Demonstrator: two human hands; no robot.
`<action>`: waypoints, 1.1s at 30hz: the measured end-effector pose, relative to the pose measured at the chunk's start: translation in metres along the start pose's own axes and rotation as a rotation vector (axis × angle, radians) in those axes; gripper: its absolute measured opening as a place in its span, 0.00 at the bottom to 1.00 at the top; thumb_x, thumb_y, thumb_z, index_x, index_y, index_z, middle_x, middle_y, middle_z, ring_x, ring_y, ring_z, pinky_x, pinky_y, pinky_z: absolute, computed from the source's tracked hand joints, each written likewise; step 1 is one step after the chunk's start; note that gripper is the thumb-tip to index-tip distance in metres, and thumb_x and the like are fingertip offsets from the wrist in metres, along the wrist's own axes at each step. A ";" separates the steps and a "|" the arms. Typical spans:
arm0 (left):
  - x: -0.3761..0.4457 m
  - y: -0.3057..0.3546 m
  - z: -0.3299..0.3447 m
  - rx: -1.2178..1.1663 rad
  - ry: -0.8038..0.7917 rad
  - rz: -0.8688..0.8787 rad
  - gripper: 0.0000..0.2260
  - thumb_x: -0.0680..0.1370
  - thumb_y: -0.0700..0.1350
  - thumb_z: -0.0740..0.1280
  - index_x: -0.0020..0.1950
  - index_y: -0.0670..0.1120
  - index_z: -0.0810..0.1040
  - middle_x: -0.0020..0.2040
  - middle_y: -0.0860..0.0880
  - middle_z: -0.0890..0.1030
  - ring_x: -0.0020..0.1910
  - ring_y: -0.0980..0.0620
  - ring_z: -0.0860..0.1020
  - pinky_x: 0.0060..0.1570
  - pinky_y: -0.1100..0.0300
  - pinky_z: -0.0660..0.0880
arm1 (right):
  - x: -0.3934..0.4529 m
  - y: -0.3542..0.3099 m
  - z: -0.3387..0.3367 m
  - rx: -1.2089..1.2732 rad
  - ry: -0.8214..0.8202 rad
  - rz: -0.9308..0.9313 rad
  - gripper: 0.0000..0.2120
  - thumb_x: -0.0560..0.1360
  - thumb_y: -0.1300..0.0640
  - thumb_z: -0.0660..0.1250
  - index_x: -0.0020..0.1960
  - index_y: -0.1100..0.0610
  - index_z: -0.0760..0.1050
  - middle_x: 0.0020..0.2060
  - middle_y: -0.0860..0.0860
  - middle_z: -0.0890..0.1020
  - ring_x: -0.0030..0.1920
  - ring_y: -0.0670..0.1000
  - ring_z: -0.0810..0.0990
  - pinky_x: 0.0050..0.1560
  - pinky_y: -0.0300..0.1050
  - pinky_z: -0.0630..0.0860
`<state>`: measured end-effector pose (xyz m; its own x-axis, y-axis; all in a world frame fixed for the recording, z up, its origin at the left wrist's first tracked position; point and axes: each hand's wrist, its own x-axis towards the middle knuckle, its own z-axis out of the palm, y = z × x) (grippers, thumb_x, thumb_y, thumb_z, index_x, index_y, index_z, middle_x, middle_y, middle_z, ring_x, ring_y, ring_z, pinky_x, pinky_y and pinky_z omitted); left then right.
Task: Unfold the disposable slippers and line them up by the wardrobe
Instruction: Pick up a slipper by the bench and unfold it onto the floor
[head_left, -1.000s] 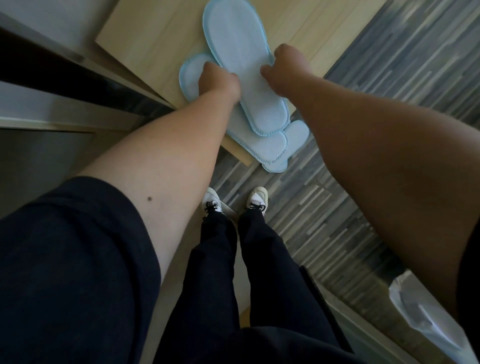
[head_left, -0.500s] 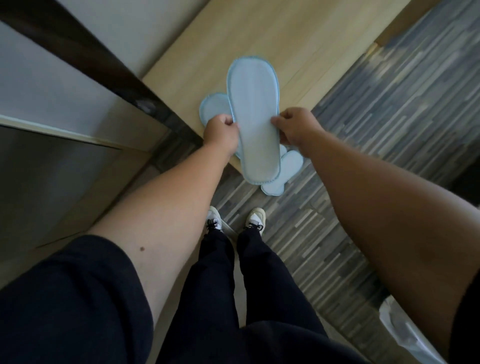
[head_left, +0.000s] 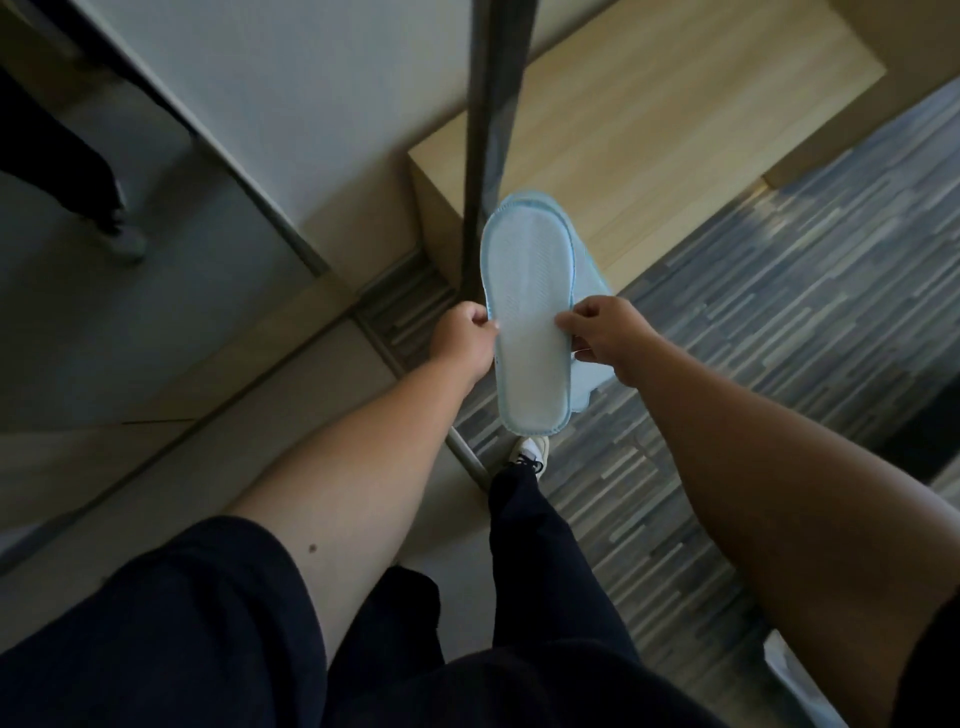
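A pale blue disposable slipper (head_left: 530, 322) is held flat in the air, sole side facing me, toe end pointing away. My left hand (head_left: 462, 340) pinches its left edge and my right hand (head_left: 605, 332) pinches its right edge. Behind it a second blue slipper (head_left: 587, 280) shows as a sliver along the right side and below my right hand; which hand holds it I cannot tell. Both slippers hang above the edge of a light wooden platform (head_left: 649, 135).
A dark vertical frame edge (head_left: 491, 130) of the wardrobe runs down beside the slipper, with a mirrored or glossy panel (head_left: 156, 260) to the left. Grey striped flooring (head_left: 779, 322) lies on the right. My shoe (head_left: 530, 449) stands below the slippers. A white bag (head_left: 795, 670) sits at bottom right.
The slippers have been lifted off the wooden platform and drawn toward me, stacked together. My view has swung right, bringing the dark frame into the centre.
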<state>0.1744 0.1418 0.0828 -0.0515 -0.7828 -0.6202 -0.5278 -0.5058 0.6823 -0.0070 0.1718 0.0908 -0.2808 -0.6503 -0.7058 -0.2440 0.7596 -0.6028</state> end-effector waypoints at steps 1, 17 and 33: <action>-0.005 -0.014 -0.013 -0.002 -0.001 0.001 0.02 0.76 0.43 0.67 0.43 0.48 0.75 0.39 0.50 0.78 0.35 0.54 0.74 0.37 0.64 0.66 | -0.007 0.000 0.017 0.002 -0.003 -0.001 0.07 0.75 0.56 0.70 0.42 0.59 0.76 0.34 0.54 0.78 0.33 0.50 0.77 0.39 0.45 0.79; -0.061 -0.232 -0.219 -0.152 0.258 -0.181 0.04 0.75 0.44 0.65 0.42 0.46 0.77 0.39 0.44 0.81 0.39 0.45 0.78 0.43 0.53 0.76 | -0.071 -0.038 0.303 -0.202 -0.319 -0.113 0.07 0.77 0.59 0.67 0.50 0.62 0.79 0.42 0.61 0.81 0.41 0.56 0.78 0.48 0.54 0.81; -0.023 -0.244 -0.198 -0.873 0.255 -0.184 0.09 0.81 0.46 0.61 0.56 0.46 0.78 0.54 0.43 0.83 0.52 0.47 0.82 0.53 0.53 0.79 | -0.050 -0.038 0.376 -0.637 -0.236 -0.642 0.08 0.77 0.52 0.65 0.52 0.57 0.76 0.40 0.47 0.80 0.38 0.45 0.77 0.32 0.33 0.67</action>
<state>0.4728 0.2112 0.0068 0.2129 -0.6666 -0.7143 0.3215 -0.6426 0.6955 0.3651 0.1769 0.0095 0.2634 -0.8744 -0.4075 -0.7693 0.0644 -0.6356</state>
